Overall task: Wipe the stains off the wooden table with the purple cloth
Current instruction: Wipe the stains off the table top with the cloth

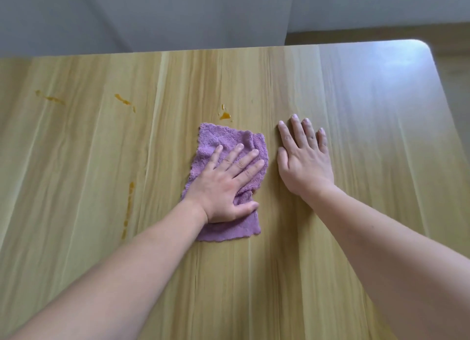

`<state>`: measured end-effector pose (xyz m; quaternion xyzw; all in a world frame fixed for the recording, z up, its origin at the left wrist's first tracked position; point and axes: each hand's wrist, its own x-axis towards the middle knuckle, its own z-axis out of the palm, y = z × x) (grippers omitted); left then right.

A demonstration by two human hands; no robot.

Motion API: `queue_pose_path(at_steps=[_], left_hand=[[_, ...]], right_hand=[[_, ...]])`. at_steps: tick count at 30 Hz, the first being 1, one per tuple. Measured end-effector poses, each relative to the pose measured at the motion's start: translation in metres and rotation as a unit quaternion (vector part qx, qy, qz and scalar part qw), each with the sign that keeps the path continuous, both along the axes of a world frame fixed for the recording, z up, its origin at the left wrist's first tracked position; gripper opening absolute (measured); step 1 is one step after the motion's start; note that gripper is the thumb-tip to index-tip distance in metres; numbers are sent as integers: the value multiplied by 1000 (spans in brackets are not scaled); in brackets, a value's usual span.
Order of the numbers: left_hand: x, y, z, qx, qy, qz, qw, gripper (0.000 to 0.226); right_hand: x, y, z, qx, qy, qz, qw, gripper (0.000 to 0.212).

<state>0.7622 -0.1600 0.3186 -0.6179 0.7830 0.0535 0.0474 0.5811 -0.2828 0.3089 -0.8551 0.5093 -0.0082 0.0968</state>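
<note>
The purple cloth [216, 141] lies flat near the middle of the wooden table [356, 110]. My left hand [225, 183] presses down on it, palm flat and fingers spread. To the right of the cloth, my right hand [304, 159] rests flat on bare wood and holds nothing. An orange stain [225, 115] sits just beyond the cloth's far edge. Two more orange streaks lie farther left, one [124, 102] in the middle left and one [49, 97] near the left edge. A long faint smear [128, 208] runs down the wood left of my left forearm.
The table's far edge [229, 50] runs across the top, with a rounded corner [424, 46] at the far right. A grey wall [152, 14] stands behind it. Floor [452, 67] shows past the right edge.
</note>
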Motion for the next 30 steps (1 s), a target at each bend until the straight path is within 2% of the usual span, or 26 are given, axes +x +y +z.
queue_pose_path(at_steps=[2, 3, 4, 6, 8, 10, 12, 14, 16, 18, 20, 22, 24, 25, 27, 29, 30], left_hand=[[0, -2, -1, -20, 33, 75, 996, 75], [1, -5, -2, -35, 49, 146, 987, 71], [1, -7, -3, -45, 60, 242, 967, 69], [4, -18, -2, -59, 58, 423, 902, 69], [5, -27, -3, -58, 48, 497, 864, 71], [4, -28, -4, -58, 45, 504, 861, 71], [5, -30, -6, -58, 50, 510, 856, 70], [9, -34, -7, -46, 41, 515, 855, 70], [13, -38, -6, -24, 27, 482, 876, 69], [20, -44, -5, -10, 2, 364, 931, 68], [29, -52, -2, 13, -18, 163, 986, 67], [38, -63, 0, 21, -34, -7, 999, 66], [46, -77, 0, 20, -35, -56, 998, 64], [46, -80, -3, 20, -22, -29, 999, 63], [46, -91, -5, 11, 13, 122, 992, 63], [45, -107, -4, 11, 39, 292, 955, 62], [44, -113, -3, 12, 37, 334, 942, 62]], right_hand=[[1, 1, 1, -1, -6, -7, 1000, 62], [1, 3, 2, 0, -13, -9, 1000, 62], [0, 5, 3, 1, -18, -8, 1000, 61], [4, -2, 9, -12, -18, -3, 1000, 58], [14, -23, 17, -30, -30, -14, 999, 48], [28, -46, 23, -36, -53, -37, 997, 45], [39, -62, 24, -19, -56, -45, 997, 52], [43, -67, 16, 12, -20, -37, 999, 58], [42, -66, 9, 17, 17, -23, 999, 61], [43, -67, 6, 8, 22, -20, 1000, 62], [45, -67, 5, 4, 21, -19, 1000, 63], [45, -68, 5, -4, 21, -21, 1000, 63], [46, -72, 5, -6, 15, -21, 1000, 63], [45, -71, 4, -1, 15, -19, 1000, 62], [46, -73, 5, 2, 11, -16, 1000, 62], [45, -72, 4, 7, 9, -19, 1000, 61], [45, -71, 4, 6, 9, -19, 1000, 61]])
